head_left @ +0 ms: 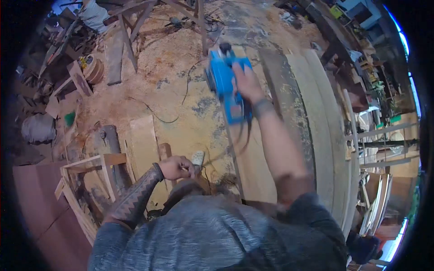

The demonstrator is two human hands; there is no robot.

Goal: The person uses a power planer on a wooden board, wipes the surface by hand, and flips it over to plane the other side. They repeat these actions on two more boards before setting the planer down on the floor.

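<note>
A blue power planer [224, 79] rests on a long wooden board [255, 169], near the board's far end. My right hand [247, 83] is wrapped round the tool's handle, slightly blurred. A dark cord hangs from its near end. My left hand [177, 168] is held near my body at the lower middle, its fingers curled in; whether anything lies inside them cannot be made out. Below it shows a light shoe [198, 157] on the dusty floor.
More long planks [312, 104] lie side by side to the right. A wooden frame [90, 165] stands at the lower left, and a trestle [129, 40] at the top. Shavings cover the floor, with a thin cable [158, 118] across it.
</note>
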